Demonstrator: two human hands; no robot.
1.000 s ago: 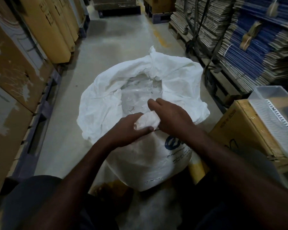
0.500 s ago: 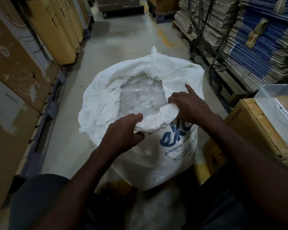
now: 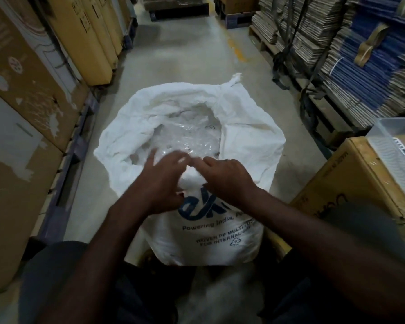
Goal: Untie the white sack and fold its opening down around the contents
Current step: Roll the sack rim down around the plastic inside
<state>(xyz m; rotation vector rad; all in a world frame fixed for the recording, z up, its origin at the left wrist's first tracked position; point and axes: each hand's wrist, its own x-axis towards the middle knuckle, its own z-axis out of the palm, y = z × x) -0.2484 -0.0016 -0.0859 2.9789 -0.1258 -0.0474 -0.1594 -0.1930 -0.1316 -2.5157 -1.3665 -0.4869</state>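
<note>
Arms: both reach forward and down from the bottom of the frame, meeting over the near rim of the sack (image 3: 248, 146).
Left hand (image 3: 160, 181): a bit motion-blurred, fingers spread loose and curled over the near edge, fingertips up by the clear plastic (image 3: 187, 136) inside. Looks like it's touching the fabric, but can't tell if it's actually got hold of anything.
Right hand (image 3: 227, 178): knuckles up, fingers curled down and pinching a bunched bit of white rim just beside the left hand.
Sack: sits on the floor (image 3: 180, 59) right in front of the person, mouth wide open, fabric rolled out in a fat collar all round, one twisted corner poking up at the far side. Blue print on the near face, partly covered by the hands.
Left side: tall cardboard boxes (image 3: 28, 94) along the aisle.
Right side: strapped stacks of flat cardboard (image 3: 360, 66), plus a closer box (image 3: 351, 190) with a clear bin (image 3: 398, 146) on top.
</note>
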